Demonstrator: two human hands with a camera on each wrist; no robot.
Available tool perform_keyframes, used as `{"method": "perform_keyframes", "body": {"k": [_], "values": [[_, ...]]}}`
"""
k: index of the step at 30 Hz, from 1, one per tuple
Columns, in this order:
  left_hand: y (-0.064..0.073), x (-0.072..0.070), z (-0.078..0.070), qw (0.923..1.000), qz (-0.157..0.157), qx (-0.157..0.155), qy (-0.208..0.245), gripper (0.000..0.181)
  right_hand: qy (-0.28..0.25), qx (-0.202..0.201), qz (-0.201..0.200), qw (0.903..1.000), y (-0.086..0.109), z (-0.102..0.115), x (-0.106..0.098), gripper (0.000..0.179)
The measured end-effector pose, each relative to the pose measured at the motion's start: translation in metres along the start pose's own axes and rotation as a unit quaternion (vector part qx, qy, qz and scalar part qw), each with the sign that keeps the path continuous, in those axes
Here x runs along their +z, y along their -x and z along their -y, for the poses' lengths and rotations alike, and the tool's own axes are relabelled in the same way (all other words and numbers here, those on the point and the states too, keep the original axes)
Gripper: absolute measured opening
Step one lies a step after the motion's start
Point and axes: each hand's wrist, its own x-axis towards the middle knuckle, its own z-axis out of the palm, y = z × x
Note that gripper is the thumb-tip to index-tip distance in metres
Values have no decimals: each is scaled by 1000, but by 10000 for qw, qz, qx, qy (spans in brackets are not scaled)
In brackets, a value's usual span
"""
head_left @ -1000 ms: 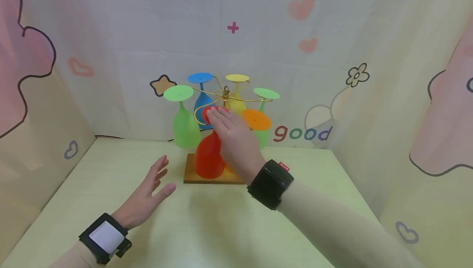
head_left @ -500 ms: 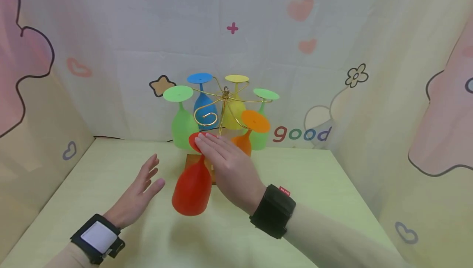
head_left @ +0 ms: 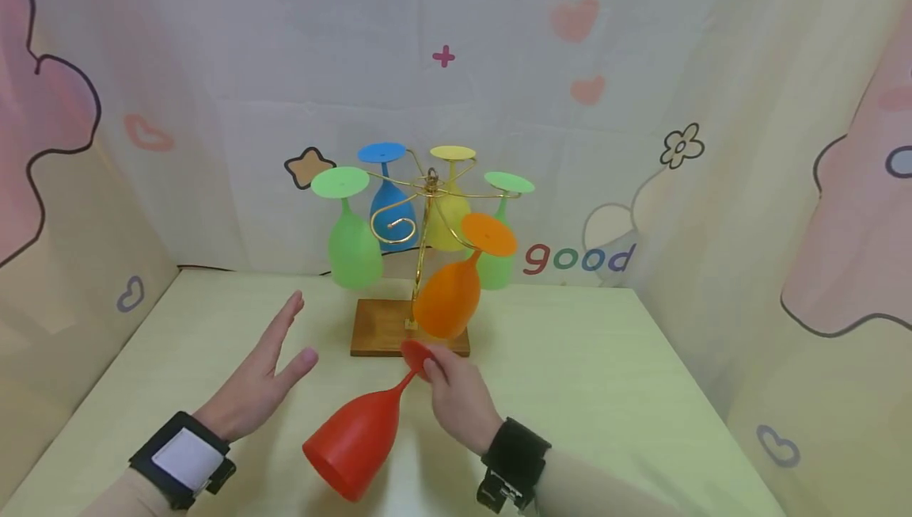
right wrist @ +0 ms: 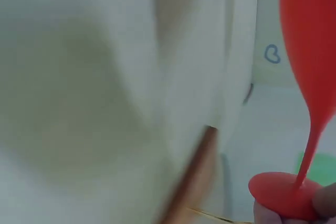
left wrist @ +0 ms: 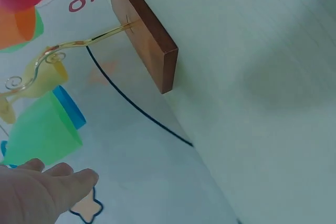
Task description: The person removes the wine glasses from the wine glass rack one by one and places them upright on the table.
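Note:
My right hand (head_left: 465,397) pinches the round foot of a red goblet (head_left: 362,434) between thumb and fingers. The goblet is tilted, its bowl pointing down and left toward me; in the right wrist view its foot (right wrist: 281,192) lies between thumb and fingers. My left hand (head_left: 260,378) is held to the left with fingers straight and thumb spread, touching nothing. Behind both hands stands a gold wire glass rack (head_left: 420,264) on a wooden base (head_left: 378,331). One front hook of the rack, a curled wire, holds no glass.
Upside down on the rack hang an orange goblet (head_left: 449,299), a blue goblet (head_left: 392,216), a yellow goblet (head_left: 447,220) and two green goblets, one at the left (head_left: 354,252). A patterned curtain (head_left: 321,42) surrounds the pale table (head_left: 584,390).
My right hand has drawn the red goblet off its hook and down toward me, turning it so the bowl tips left. My left hand has shifted slightly left.

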Motion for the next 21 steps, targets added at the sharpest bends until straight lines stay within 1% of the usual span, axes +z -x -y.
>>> {"method": "perform_keyframes", "body": {"k": [2, 3, 4, 6, 9, 12, 14, 16, 19, 21], "values": [[1, 0, -5, 9998, 38, 94, -192, 82, -506, 579, 156, 9969, 1, -17, 7, 25], [1, 1, -7, 9994, 52, 161, -303, 83, -849, 851, 246, 9924, 2, -24, 10, 25], [2, 1, -10, 9988, 68, 243, -420, 85, -1186, 1119, 323, 9861, 3, -31, 12, 25], [2, 3, -16, 9968, 95, 431, -664, 89, -1813, 1538, 425, 9704, 5, -41, 16, 27], [2, 6, -26, 9911, 123, 799, -1056, 94, -2491, 1994, 554, 9461, 7, -49, 18, 30], [2, 11, -37, 9810, 200, 1176, -1532, 99, -2818, 2402, 672, 9265, 8, -51, 18, 34], [2, 15, -44, 9721, 285, 1444, -1828, 101, -3000, 2664, 754, 9128, 7, -51, 17, 39], [2, 19, -50, 9620, 401, 1705, -2094, 103, -3085, 2887, 799, 9028, 6, -51, 17, 43], [2, 26, -58, 9489, 587, 2118, -2266, 101, -3197, 3078, 829, 8923, 4, -50, 17, 44], [2, 29, -60, 9424, 685, 2311, -2317, 99, -3270, 3088, 826, 8893, 3, -49, 18, 43]]}}
